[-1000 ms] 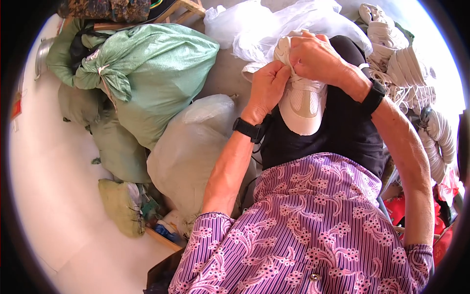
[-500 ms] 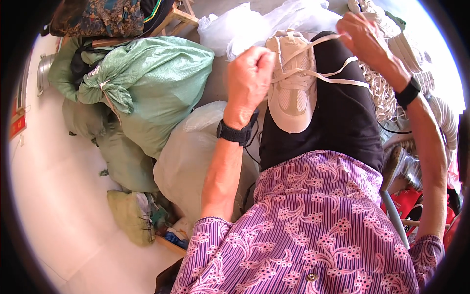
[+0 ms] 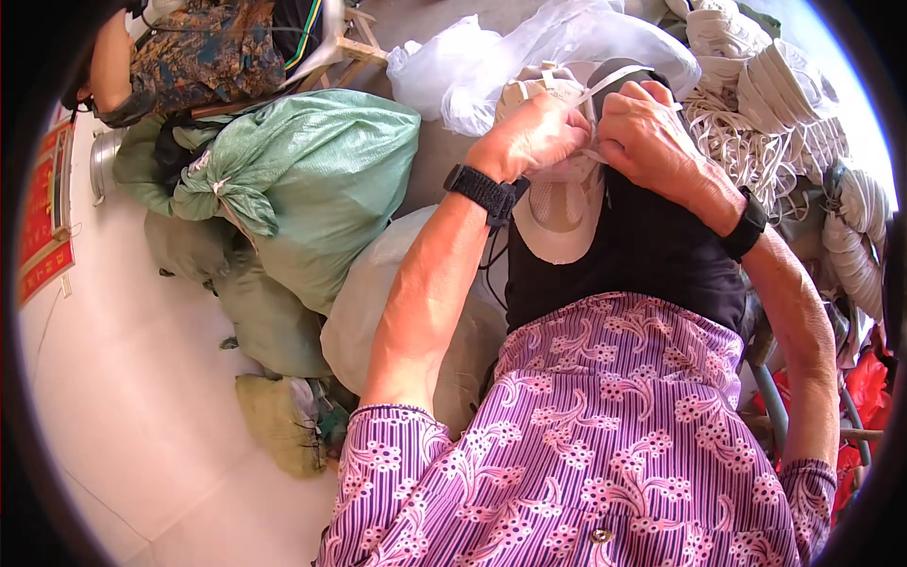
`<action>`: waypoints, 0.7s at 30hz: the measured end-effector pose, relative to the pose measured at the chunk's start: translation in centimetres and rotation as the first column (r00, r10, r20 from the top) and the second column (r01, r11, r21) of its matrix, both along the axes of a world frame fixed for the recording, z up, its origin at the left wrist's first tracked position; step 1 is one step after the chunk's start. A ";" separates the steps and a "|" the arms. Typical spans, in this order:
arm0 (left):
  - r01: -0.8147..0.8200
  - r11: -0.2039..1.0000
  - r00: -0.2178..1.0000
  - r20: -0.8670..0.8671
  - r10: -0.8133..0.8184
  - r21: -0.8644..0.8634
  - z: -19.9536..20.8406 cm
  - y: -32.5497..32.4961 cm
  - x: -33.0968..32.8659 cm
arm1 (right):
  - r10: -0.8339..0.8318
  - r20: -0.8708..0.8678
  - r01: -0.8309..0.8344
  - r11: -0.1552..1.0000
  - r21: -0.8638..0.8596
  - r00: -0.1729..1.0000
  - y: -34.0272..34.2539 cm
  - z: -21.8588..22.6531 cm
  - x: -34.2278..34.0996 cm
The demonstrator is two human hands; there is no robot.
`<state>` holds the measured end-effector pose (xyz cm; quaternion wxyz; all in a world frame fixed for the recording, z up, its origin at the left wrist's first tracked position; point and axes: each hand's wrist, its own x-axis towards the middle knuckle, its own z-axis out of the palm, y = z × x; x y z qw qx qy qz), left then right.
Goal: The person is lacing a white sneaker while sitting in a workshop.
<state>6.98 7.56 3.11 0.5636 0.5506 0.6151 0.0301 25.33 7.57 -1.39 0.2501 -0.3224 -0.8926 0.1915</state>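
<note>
A beige and white sneaker [image 3: 557,227] lies on my black-clad thigh, its toe toward me. Over its laced middle, my left hand [image 3: 539,137] is closed, fingertips pinched on the pale flat shoelace. My right hand [image 3: 652,142] is closed as well, just right of the shoe, its curled fingers gripping the lace near the left fingertips. One loop of the shoelace [image 3: 609,80] rises above the shoe's tongue between my hands. Most of the eyelets are hidden behind my fingers.
Tied green sacks [image 3: 331,180] and a whitish plastic bag [image 3: 397,312] stand at my left. Clear plastic [image 3: 453,66] lies beyond the shoe. At right are stacked pale shoe parts [image 3: 784,85] and a heap of laces [image 3: 737,142]. Another person's arm [image 3: 111,66] shows far left.
My hands have come together over the shoe: the right moved left and nearer, the left moved right. The stretched lace ends have drawn in. Another person's arm has come into view.
</note>
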 end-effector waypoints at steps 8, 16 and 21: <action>0.239 0.963 0.966 -0.134 -0.222 0.125 -1.4 1.0 0.2 | 0.039 0.101 -0.045 0.998 0.054 0.994 0.5 -0.1 -0.1; 0.222 0.953 0.971 -0.140 -0.196 0.206 -3.4 1.0 -0.8 | 0.019 -0.052 -0.017 0.999 0.041 0.998 1.3 0.4 -0.8; 0.028 0.761 0.995 0.055 -0.083 0.648 -3.2 -1.8 -0.4 | 0.073 -0.044 -0.074 0.997 -0.002 0.996 0.7 1.1 -0.6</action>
